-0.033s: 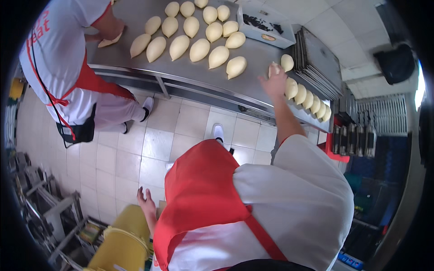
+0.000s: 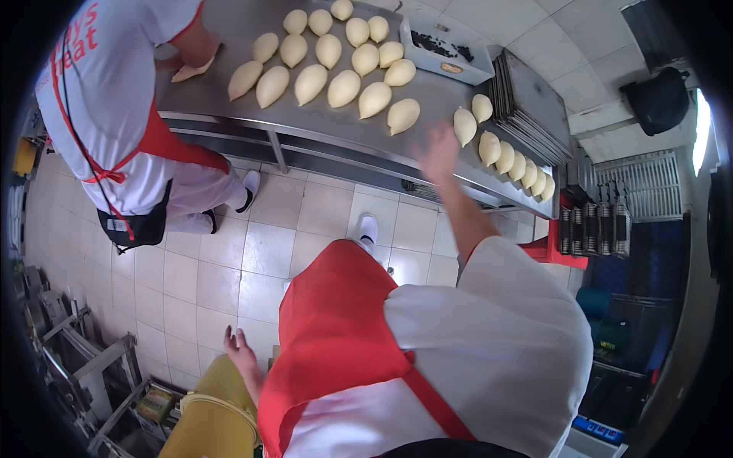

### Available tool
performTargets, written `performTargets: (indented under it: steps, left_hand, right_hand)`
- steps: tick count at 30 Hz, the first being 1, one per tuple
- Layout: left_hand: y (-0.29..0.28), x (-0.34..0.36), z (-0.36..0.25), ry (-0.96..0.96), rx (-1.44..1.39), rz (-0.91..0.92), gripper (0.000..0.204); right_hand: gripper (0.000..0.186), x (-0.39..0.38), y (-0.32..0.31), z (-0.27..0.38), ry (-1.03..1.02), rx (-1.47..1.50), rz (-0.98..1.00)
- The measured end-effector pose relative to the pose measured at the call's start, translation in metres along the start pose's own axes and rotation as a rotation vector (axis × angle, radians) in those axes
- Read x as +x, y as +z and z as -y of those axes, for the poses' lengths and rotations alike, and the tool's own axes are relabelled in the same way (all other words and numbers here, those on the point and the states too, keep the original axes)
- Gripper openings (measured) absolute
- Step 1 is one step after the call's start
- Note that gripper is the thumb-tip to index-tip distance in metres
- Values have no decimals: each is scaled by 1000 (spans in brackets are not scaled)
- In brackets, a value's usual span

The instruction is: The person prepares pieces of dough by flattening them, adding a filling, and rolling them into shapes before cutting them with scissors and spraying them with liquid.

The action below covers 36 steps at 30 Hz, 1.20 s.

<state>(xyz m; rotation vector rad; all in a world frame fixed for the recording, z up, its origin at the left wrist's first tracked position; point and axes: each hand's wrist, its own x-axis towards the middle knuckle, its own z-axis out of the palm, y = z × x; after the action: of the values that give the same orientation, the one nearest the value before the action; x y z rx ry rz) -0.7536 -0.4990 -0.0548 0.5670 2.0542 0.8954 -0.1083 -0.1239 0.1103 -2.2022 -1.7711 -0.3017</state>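
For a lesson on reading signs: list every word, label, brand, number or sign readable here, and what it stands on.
Co-worker's white shirt: red lettering, partly readable, not copied out here.
Pale box of dark pieces: oval label, too small to read.
Dark piece at that waist: pale patch, too blurred.
Blue panel, lower right: any marks too small.

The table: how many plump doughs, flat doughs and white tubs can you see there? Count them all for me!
Plump dough: 25 (17 in the big bunch, 8 over on the right)
Flat dough: 1, partly hidden by the other person's hand
White tub: 1
Total: 27
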Motion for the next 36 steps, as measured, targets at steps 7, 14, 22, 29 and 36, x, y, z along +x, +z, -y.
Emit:
performTargets:
  steps: [7, 14, 22, 29, 36]
  left_hand:
    - [-176, 113, -121, 283, -173, -113, 52]
    - [-323, 307, -184, 428, -83, -234, 50]
    - [-500, 328, 27, -308, 256, -157, 58]
    - [-578, 342, 124, -963, -201, -353, 45]
    - [-719, 585, 95, -1007, -342, -295, 39]
  right_hand:
    - [38, -186, -5, 342, -645, 804, 641]
    - [36, -178, -80, 661, -973, 1200, 1426]
    - [35, -170, -92, 1024, -1083, 1393, 1443]
    - [35, -142, 11, 1263, -889, 1272, 1434]
    - [63, -101, 263, 1431, -1262, 256, 1272]
